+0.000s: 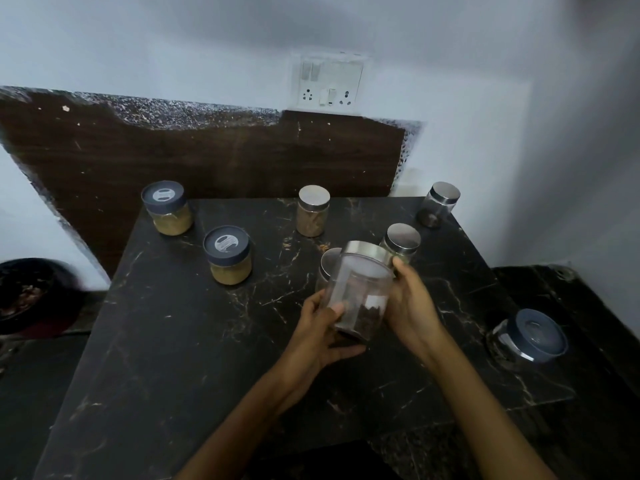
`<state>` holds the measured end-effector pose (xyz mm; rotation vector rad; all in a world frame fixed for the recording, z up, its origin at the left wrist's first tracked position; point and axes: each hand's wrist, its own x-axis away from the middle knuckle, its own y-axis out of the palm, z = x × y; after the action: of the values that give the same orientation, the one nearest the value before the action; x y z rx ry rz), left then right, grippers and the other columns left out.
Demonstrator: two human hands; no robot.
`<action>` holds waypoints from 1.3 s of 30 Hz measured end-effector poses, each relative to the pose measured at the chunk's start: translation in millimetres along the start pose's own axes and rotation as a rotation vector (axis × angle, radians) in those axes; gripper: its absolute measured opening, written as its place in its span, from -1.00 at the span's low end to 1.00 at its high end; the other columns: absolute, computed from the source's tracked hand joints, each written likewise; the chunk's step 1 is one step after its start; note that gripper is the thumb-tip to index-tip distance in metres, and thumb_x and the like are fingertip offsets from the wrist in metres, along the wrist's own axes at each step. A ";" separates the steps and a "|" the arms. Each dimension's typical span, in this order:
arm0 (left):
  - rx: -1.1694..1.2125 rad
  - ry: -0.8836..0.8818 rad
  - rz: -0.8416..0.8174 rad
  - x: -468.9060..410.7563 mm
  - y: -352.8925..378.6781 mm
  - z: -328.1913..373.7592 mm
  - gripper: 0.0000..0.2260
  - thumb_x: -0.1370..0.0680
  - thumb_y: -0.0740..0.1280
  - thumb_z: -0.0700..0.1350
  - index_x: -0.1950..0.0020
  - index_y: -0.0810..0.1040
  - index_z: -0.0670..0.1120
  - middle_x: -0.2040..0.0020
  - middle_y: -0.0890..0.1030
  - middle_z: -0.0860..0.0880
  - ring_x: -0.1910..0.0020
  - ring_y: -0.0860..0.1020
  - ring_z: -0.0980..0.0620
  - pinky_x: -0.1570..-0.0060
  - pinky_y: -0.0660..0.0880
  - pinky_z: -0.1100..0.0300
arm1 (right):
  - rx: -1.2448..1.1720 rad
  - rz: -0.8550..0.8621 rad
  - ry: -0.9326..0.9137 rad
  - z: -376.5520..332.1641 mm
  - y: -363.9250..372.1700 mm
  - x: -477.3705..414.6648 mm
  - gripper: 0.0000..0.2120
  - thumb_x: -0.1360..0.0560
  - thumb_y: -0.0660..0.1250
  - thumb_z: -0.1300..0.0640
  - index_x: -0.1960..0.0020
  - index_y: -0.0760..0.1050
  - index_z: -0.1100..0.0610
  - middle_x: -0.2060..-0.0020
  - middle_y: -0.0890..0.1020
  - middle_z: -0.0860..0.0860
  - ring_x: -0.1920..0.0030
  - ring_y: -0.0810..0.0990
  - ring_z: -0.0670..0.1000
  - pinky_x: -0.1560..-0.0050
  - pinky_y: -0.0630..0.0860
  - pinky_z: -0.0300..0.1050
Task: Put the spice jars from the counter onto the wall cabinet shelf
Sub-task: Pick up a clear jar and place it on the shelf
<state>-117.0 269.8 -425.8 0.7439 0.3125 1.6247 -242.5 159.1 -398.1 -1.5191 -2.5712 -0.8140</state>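
Both hands hold a clear jar with a steel lid, tilted and lifted above the black marble counter; dark spice lies at its bottom. My left hand cups its base and my right hand grips its side near the lid. Behind it stand two steel-lidded jars, one partly hidden and one to its right. Further back are a brown-spice jar and a nearly empty jar. Two blue-lidded jars of yellow powder stand at the left. The cabinet shelf is out of view.
A blue-lidded clear jar sits at the counter's right edge. A dark bowl rests on the lower surface at far left. A switch and socket plate is on the white wall above a brown backsplash panel.
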 end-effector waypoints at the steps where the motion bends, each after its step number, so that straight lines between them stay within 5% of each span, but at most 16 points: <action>1: 0.024 -0.015 -0.020 0.6 -1.0 0.1 -0.48 -0.42 0.35 0.09 -0.33 0.27 0.09 -0.27 0.48 -0.11 -0.13 0.60 -0.12 -0.02 0.57 -0.08 | -0.004 -0.017 0.006 -1.3 -0.5 -0.1 -0.57 -0.42 0.22 -0.13 -0.20 0.56 0.03 -0.13 0.64 0.09 -0.14 0.62 0.06 -0.09 0.48 0.01; 7: -0.060 0.006 0.046 -3.5 -1.8 1.0 -0.60 -0.41 0.31 0.14 -0.23 0.33 0.24 -0.23 0.51 -0.04 -0.12 0.59 -0.09 0.03 0.59 -0.04 | 0.123 0.039 -0.100 1.7 5.5 -3.0 -0.64 -0.41 0.30 -0.08 -0.12 0.54 0.08 -0.08 0.66 0.09 -0.11 0.63 0.11 -0.17 0.51 0.15; 16: 0.060 -0.064 -0.057 -0.8 -4.3 4.3 -0.37 -0.30 0.40 0.20 -0.34 0.34 0.12 -0.31 0.47 -0.14 -0.16 0.58 -0.14 0.02 0.57 -0.06 | -0.040 -0.033 0.008 -1.2 6.9 0.9 -0.59 -0.42 0.19 -0.15 -0.06 0.63 0.05 -0.09 0.66 0.09 -0.11 0.64 0.04 0.01 0.54 -0.07; 22: -0.111 -0.044 0.063 -1.1 1.7 6.3 -0.36 -0.29 0.40 0.22 -0.32 0.29 0.16 -0.21 0.51 -0.08 -0.05 0.63 -0.08 0.10 0.60 0.02 | 0.052 0.064 -0.110 4.1 12.1 -0.9 -0.63 -0.37 0.31 -0.11 -0.10 0.53 0.06 -0.02 0.68 0.08 -0.03 0.67 0.06 0.13 0.62 -0.10; 27: -0.065 -0.057 0.004 2.0 2.1 10.2 -0.49 -0.39 0.37 0.22 -0.29 0.36 0.13 -0.25 0.51 -0.11 -0.09 0.63 -0.09 0.03 0.59 -0.01 | 0.060 0.045 -0.044 2.3 12.6 -2.6 -0.53 -0.34 0.26 -0.26 -0.12 0.59 -0.04 -0.10 0.66 0.07 -0.12 0.63 0.06 -0.11 0.52 0.03; 31: -0.225 -0.062 0.007 -1.7 4.3 21.4 -0.41 -0.38 0.32 0.28 -0.36 0.31 0.15 -0.27 0.49 -0.05 -0.18 0.55 -0.05 -0.13 0.52 -0.03 | 0.025 0.067 -0.065 -11.5 11.7 -5.2 -0.55 -0.33 0.30 -0.19 -0.11 0.59 0.05 -0.06 0.67 0.12 -0.08 0.64 0.10 -0.01 0.56 0.00; 35: -0.523 0.169 0.017 -12.3 16.8 33.5 -0.13 -0.30 0.51 0.08 -0.43 0.01 0.28 -0.35 0.33 0.12 -0.24 0.46 0.09 -0.20 0.48 0.09 | 0.068 0.107 -0.148 -28.8 16.1 -15.5 -0.42 -0.33 0.34 -0.16 -0.23 0.49 0.17 -0.11 0.63 0.18 -0.10 0.62 0.15 -0.11 0.56 0.07; 39: -0.661 0.352 0.007 -21.5 34.2 40.9 -0.02 -0.33 0.54 -0.17 -0.44 -0.12 0.23 -0.41 0.23 0.20 -0.38 0.31 0.25 -0.33 0.35 0.27 | 0.139 0.097 -0.129 -47.8 20.5 -33.2 -0.68 -0.36 0.30 -0.22 0.00 0.58 -0.08 0.05 0.70 0.03 0.09 0.69 0.00 0.20 0.61 -0.09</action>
<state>-117.5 233.9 -380.9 -0.0438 0.0073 1.7207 -218.9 118.3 -358.3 -1.6898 -2.5547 -0.5317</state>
